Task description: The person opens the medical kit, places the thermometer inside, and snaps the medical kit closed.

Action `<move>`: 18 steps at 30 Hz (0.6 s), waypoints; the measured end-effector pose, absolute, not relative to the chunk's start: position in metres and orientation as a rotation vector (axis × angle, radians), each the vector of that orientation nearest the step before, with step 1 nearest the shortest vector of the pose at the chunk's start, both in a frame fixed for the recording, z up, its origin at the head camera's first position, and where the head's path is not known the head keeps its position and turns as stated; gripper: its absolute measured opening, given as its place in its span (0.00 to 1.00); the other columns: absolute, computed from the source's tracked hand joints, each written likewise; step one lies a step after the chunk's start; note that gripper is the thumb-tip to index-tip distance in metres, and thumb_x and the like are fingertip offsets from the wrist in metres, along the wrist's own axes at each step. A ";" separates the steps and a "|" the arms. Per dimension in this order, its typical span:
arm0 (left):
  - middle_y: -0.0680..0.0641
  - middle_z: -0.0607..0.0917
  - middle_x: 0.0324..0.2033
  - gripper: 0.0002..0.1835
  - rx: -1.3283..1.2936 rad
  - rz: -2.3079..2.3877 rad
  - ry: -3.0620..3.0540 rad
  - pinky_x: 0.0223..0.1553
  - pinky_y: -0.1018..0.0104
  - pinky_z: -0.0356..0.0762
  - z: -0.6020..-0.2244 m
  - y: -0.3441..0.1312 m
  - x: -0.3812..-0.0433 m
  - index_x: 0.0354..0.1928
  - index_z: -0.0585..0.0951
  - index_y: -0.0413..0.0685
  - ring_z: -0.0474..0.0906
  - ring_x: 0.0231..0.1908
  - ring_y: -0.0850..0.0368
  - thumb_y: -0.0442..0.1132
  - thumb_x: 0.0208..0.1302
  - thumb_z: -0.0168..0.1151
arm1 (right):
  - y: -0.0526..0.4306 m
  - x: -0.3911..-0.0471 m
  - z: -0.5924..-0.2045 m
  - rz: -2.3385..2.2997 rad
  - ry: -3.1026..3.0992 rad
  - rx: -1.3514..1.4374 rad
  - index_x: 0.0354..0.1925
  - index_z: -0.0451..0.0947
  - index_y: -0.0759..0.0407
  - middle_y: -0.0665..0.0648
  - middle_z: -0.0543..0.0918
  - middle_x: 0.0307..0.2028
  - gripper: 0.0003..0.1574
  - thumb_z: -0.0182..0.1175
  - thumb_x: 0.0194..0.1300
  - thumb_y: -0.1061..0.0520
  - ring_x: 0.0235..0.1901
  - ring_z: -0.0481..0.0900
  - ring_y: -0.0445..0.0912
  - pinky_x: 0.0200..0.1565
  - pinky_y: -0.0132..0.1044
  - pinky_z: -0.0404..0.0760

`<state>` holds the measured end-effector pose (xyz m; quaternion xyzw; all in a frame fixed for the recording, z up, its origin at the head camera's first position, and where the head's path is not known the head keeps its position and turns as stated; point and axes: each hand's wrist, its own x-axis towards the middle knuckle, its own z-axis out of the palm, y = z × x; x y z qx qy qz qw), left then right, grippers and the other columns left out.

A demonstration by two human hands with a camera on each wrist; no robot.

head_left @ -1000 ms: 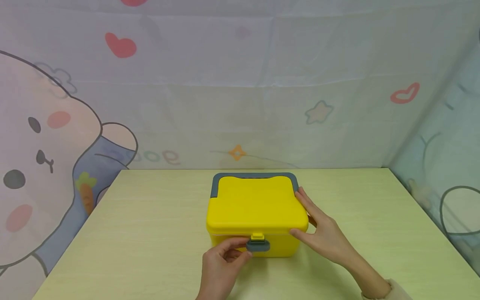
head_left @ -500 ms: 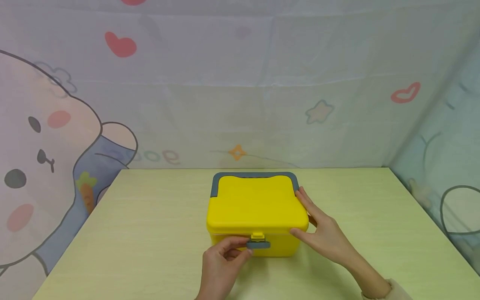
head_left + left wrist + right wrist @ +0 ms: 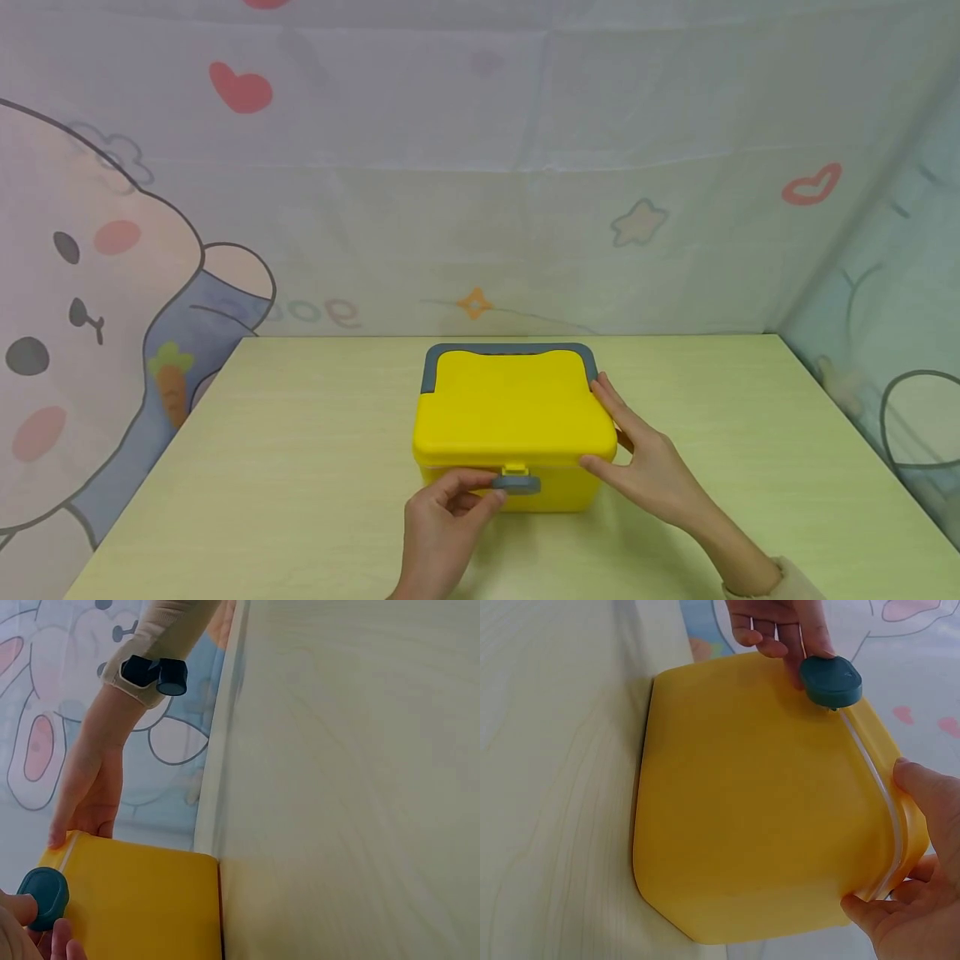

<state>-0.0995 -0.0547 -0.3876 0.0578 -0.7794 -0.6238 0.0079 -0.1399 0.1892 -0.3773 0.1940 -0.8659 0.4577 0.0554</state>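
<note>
A yellow storage box (image 3: 517,408) with its lid down stands on the table, a grey-blue carry handle (image 3: 510,348) folded flat along the lid's back edge. On its front face a grey-blue latch (image 3: 517,484) sticks out toward me. My left hand (image 3: 447,525) pinches the left end of that latch between thumb and forefinger. My right hand (image 3: 652,471) steadies the box's right side, its thumb at the lid's front edge and its fingers along the side. In the right wrist view a pale seam (image 3: 877,780) runs between lid and body.
The light wooden table (image 3: 300,450) carries the box near its middle. Behind it hangs a printed cloth (image 3: 420,167) with a cartoon animal and hearts, and another cloth (image 3: 892,275) borders the right side. A wrist camera (image 3: 157,675) sits on the right sleeve.
The latch's lower edge has swung up and outward from the box front, with my left fingers rising slightly along with it. The right hand and the box have stayed in place.
</note>
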 end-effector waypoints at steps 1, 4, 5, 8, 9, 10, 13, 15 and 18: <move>0.54 0.85 0.32 0.09 0.184 -1.953 -2.435 0.28 0.73 0.78 -0.387 -0.055 -0.100 0.33 0.85 0.53 0.78 0.26 0.60 0.42 0.47 0.72 | 0.189 -0.140 -0.377 1.388 -2.630 0.587 0.71 0.48 0.47 0.46 0.44 0.71 0.50 0.63 0.58 0.48 0.68 0.52 0.48 0.57 0.43 0.69; 0.54 0.85 0.31 0.10 0.205 -1.977 -2.425 0.26 0.73 0.78 -0.387 -0.054 -0.101 0.33 0.85 0.52 0.78 0.25 0.59 0.43 0.47 0.72 | 0.189 -0.140 -0.377 1.384 -2.635 0.581 0.71 0.48 0.46 0.45 0.45 0.71 0.50 0.63 0.58 0.47 0.68 0.52 0.48 0.57 0.43 0.69; 0.53 0.85 0.30 0.10 0.209 -1.986 -2.419 0.26 0.72 0.78 -0.387 -0.054 -0.101 0.33 0.85 0.51 0.78 0.25 0.59 0.43 0.48 0.72 | 0.189 -0.140 -0.377 1.386 -2.635 0.579 0.71 0.48 0.46 0.45 0.45 0.71 0.50 0.63 0.57 0.47 0.68 0.52 0.49 0.57 0.43 0.69; 0.52 0.85 0.28 0.10 0.215 -2.014 -2.397 0.24 0.72 0.77 -0.387 -0.053 -0.102 0.34 0.84 0.50 0.79 0.24 0.58 0.43 0.48 0.71 | 0.189 -0.140 -0.377 1.386 -2.636 0.575 0.71 0.47 0.46 0.45 0.45 0.71 0.51 0.63 0.57 0.47 0.68 0.52 0.49 0.57 0.43 0.69; 0.51 0.85 0.27 0.11 0.209 -2.023 -2.388 0.24 0.71 0.78 -0.388 -0.053 -0.102 0.34 0.84 0.49 0.80 0.24 0.57 0.43 0.48 0.71 | 0.189 -0.140 -0.377 1.386 -2.637 0.573 0.71 0.47 0.46 0.45 0.45 0.71 0.51 0.63 0.57 0.47 0.68 0.52 0.49 0.57 0.43 0.69; 0.51 0.85 0.27 0.11 0.206 -2.028 -2.380 0.24 0.71 0.78 -0.388 -0.053 -0.102 0.34 0.84 0.48 0.80 0.23 0.56 0.42 0.48 0.71 | 0.189 -0.140 -0.377 1.384 -2.637 0.571 0.71 0.47 0.46 0.45 0.45 0.71 0.51 0.63 0.57 0.47 0.68 0.52 0.49 0.57 0.43 0.69; 0.50 0.85 0.26 0.11 0.199 -2.049 -2.349 0.24 0.70 0.79 -0.390 -0.053 -0.102 0.33 0.84 0.47 0.81 0.23 0.53 0.42 0.48 0.72 | 0.189 -0.141 -0.379 1.384 -2.637 0.564 0.71 0.47 0.46 0.45 0.45 0.72 0.51 0.63 0.57 0.47 0.68 0.52 0.49 0.57 0.43 0.69; 0.50 0.85 0.26 0.12 0.198 -2.054 -2.337 0.23 0.70 0.79 -0.391 -0.052 -0.102 0.33 0.84 0.47 0.81 0.22 0.52 0.43 0.47 0.72 | 0.189 -0.141 -0.379 1.382 -2.640 0.560 0.71 0.47 0.46 0.45 0.45 0.72 0.51 0.64 0.57 0.47 0.68 0.52 0.49 0.57 0.43 0.69; 0.50 0.85 0.24 0.12 0.203 -2.045 -2.334 0.21 0.71 0.77 -0.391 -0.052 -0.102 0.33 0.85 0.47 0.80 0.20 0.53 0.44 0.47 0.72 | 0.189 -0.142 -0.380 1.384 -2.637 0.559 0.71 0.48 0.45 0.44 0.45 0.72 0.51 0.64 0.57 0.47 0.68 0.52 0.48 0.57 0.43 0.69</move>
